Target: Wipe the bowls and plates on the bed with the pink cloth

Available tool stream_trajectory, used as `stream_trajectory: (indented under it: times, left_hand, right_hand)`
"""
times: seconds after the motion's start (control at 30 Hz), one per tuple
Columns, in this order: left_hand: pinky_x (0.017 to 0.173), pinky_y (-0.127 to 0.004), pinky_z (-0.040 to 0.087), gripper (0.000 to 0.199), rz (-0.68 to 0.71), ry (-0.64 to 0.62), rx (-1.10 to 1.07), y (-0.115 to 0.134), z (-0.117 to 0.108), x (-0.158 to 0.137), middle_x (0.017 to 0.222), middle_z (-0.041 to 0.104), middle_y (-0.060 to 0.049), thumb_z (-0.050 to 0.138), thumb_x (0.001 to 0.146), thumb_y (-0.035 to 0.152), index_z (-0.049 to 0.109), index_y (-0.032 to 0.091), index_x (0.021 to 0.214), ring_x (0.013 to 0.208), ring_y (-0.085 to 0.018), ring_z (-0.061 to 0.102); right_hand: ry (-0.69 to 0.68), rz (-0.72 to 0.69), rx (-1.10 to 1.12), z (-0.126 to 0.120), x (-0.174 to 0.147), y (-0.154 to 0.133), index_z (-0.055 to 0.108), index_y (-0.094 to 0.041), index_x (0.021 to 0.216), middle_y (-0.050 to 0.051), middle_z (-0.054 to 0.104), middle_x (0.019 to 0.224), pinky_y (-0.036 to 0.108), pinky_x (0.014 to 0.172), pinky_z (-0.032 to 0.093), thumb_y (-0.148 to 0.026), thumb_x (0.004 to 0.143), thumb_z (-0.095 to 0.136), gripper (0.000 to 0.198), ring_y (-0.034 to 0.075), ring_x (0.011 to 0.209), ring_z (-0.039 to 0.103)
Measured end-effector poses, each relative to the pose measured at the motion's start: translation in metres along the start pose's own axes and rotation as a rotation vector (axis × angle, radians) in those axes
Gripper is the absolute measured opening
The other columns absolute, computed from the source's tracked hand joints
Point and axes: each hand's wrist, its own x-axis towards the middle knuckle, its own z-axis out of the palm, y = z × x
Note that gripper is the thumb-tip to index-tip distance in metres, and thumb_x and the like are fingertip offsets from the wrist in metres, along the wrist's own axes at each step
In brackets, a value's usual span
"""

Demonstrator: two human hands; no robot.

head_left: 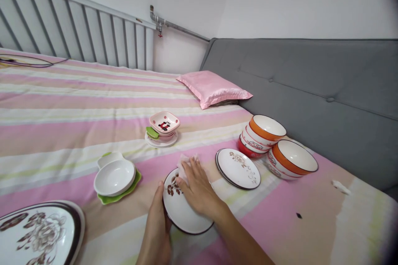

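Note:
A round white plate with a dark rim and brown flowers is held just above or on the striped bedspread. My left hand grips its left edge, thumb up along the rim and the other fingers hidden beneath. Over the plate's upper part lies my right hand, pressing a thin pale pink-white tissue against the surface near its far rim. To the right rests a small stack of matching plates, apart from both hands.
Two stacks of orange-rimmed bowls stand at right. White and green dishes sit at left, with pink strawberry-like dishes farther back. Large oval plates lie front left. A pink pillow rests by the grey headboard.

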Motion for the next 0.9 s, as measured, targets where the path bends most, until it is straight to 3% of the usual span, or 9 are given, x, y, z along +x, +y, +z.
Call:
stream_trajectory:
  times: [0.13,0.3,0.43,0.53,0.63,0.73,0.9]
  left_hand:
    - [0.088,-0.034,0.047,0.045,0.124,0.021,0.066,-0.006,0.001,0.003,0.111,0.067,-0.009,0.049,0.083,0.044,0.060,0.017,0.118,0.104,-0.024,0.061]
    - [0.104,-0.041,0.032,0.046,0.481,0.151,0.392,-0.014,-0.010,0.017,0.124,0.059,-0.009,0.045,0.083,0.048,0.061,0.017,0.113,0.120,-0.026,0.049]
    - [0.107,-0.040,0.028,0.050,0.688,0.192,0.514,-0.014,-0.018,0.023,0.126,0.058,-0.011,0.043,0.083,0.050,0.061,0.014,0.113,0.121,-0.025,0.047]
    - [0.107,-0.040,0.028,0.051,0.720,0.225,0.553,-0.012,-0.019,0.023,0.124,0.059,-0.011,0.042,0.082,0.052,0.062,0.014,0.111,0.121,-0.025,0.047]
    - [0.105,-0.041,0.030,0.051,0.707,0.224,0.566,-0.011,-0.018,0.020,0.122,0.060,-0.010,0.041,0.082,0.053,0.063,0.016,0.109,0.119,-0.025,0.048]
    - [0.104,-0.041,0.032,0.048,0.702,0.190,0.565,-0.012,-0.016,0.019,0.120,0.061,-0.008,0.041,0.082,0.054,0.064,0.018,0.106,0.117,-0.025,0.049]
    - [0.102,-0.042,0.034,0.048,0.662,0.164,0.554,-0.013,-0.015,0.019,0.119,0.062,-0.008,0.042,0.082,0.055,0.064,0.020,0.105,0.115,-0.026,0.051]
  right_hand:
    - [-0.203,-0.058,0.037,-0.011,-0.006,-0.009,0.012,-0.023,0.148,0.006,-0.004,0.155,0.047,0.115,0.003,-0.060,0.091,0.026,0.069,0.023,0.141,-0.011]
    - [-0.359,-0.211,0.055,-0.021,-0.014,-0.016,0.008,-0.021,0.148,0.006,-0.005,0.155,0.043,0.116,0.004,-0.055,0.091,0.033,0.071,0.023,0.141,-0.010]
    - [-0.477,-0.366,0.029,-0.028,-0.018,-0.019,0.019,-0.022,0.147,0.009,0.008,0.154,0.043,0.115,0.011,-0.043,0.088,0.049,0.069,0.025,0.142,0.005]
    - [-0.501,-0.445,-0.023,-0.036,-0.022,-0.022,0.036,-0.024,0.140,0.008,0.026,0.151,0.038,0.113,0.020,-0.029,0.083,0.058,0.062,0.023,0.139,0.023]
    - [-0.510,-0.404,-0.106,-0.045,-0.026,-0.024,0.053,-0.030,0.127,0.002,0.047,0.139,0.036,0.107,0.028,-0.022,0.078,0.063,0.051,0.022,0.128,0.042]
    - [-0.464,-0.272,-0.206,-0.053,-0.031,-0.023,0.064,-0.033,0.112,-0.001,0.064,0.119,0.032,0.096,0.037,-0.021,0.072,0.066,0.042,0.022,0.112,0.056]
    - [-0.323,-0.050,-0.321,-0.058,-0.035,-0.019,0.067,-0.038,0.106,-0.001,0.069,0.107,0.028,0.078,0.041,-0.015,0.066,0.063,0.046,0.023,0.102,0.061]
